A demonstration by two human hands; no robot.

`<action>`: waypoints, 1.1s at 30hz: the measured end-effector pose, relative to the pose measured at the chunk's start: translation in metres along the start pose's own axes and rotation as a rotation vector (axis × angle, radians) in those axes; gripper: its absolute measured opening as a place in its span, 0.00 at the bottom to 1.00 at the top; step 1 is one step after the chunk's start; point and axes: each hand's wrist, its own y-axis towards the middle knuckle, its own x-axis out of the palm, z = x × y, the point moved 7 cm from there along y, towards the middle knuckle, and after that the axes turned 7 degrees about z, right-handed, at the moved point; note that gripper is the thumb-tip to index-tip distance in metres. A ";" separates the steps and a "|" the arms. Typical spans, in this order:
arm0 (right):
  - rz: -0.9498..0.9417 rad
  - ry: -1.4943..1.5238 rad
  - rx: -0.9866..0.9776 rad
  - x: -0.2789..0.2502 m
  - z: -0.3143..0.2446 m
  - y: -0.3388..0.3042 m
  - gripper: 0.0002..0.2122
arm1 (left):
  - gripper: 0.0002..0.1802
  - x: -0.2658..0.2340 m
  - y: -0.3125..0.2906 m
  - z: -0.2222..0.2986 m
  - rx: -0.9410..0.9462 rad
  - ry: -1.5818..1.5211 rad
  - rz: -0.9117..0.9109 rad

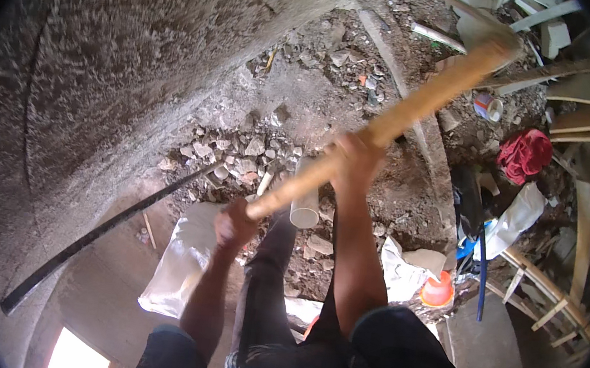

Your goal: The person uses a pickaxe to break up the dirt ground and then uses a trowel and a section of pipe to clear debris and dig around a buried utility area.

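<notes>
Underfoot: rubble [255,155] & dirt beside a rough concrete wall [107,56].
Tool: long wooden handle [387,125], raised diag. toward upper right; head blurred, can't tell what kind.
Left hand [235,222]: fist closed round handle's butt end.
Right hand [355,158]: wrapped tight round handle further up.
Nearby: white pipe [305,199] just below handle, black bar [103,228] leaning on wall, red cloth [524,154], orange cone [438,289].
Tip: prob. best to keep both fists firm, feet clear of the rubble, swing w/ control.
</notes>
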 end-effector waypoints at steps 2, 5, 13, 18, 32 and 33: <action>-0.128 -0.304 -0.101 0.041 0.059 0.034 0.04 | 0.12 0.047 -0.027 -0.070 -0.161 0.127 -0.206; -0.112 -0.539 0.265 0.064 0.143 -0.003 0.10 | 0.11 0.035 -0.128 -0.105 -0.389 0.063 -0.197; -0.060 -0.099 0.152 0.010 0.049 -0.082 0.06 | 0.06 -0.034 -0.131 -0.049 -0.153 -0.031 -0.013; 0.053 -0.344 -0.178 0.006 -0.048 -0.026 0.05 | 0.09 0.016 -0.017 0.029 -0.032 -0.226 0.055; 0.006 -0.486 -0.056 0.002 0.003 -0.054 0.09 | 0.12 0.007 -0.132 -0.015 -0.249 -0.150 -0.247; 0.014 -0.507 -0.116 -0.002 -0.014 -0.062 0.09 | 0.12 0.012 -0.126 -0.007 -0.243 -0.183 -0.216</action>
